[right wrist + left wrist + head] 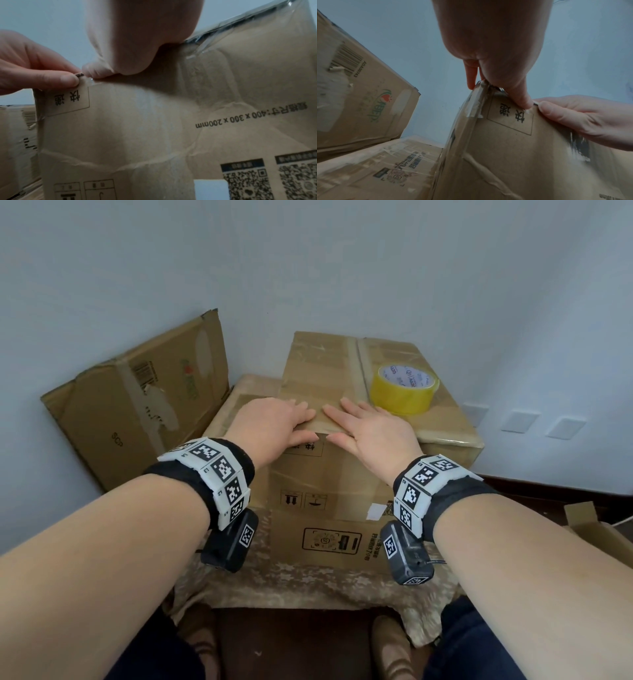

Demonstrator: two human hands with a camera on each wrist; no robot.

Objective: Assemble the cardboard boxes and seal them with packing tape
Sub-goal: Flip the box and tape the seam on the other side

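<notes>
A brown cardboard box (pixel 329 474) stands closed on a lower box (pixel 329 542), with a strip of clear tape (pixel 358 364) along its top seam. My left hand (pixel 274 422) and right hand (pixel 370 426) lie flat side by side on the top at the front edge, fingers straight, thumbs down over the front face. In the left wrist view the left hand (pixel 496 54) presses its thumb on the box edge (pixel 522 155), touching the right hand's thumb (pixel 546 108). The right wrist view shows the right hand (pixel 137 40) on the same edge. A yellow tape roll (pixel 402 390) sits on the box top, right of my hands.
A flattened cardboard box (pixel 137 405) leans on the wall at the left. The boxes rest on a table under a patterned cloth (pixel 308 580). Another open box (pixel 596 529) shows at the right edge. Wall sockets (pixel 520 421) are behind on the right.
</notes>
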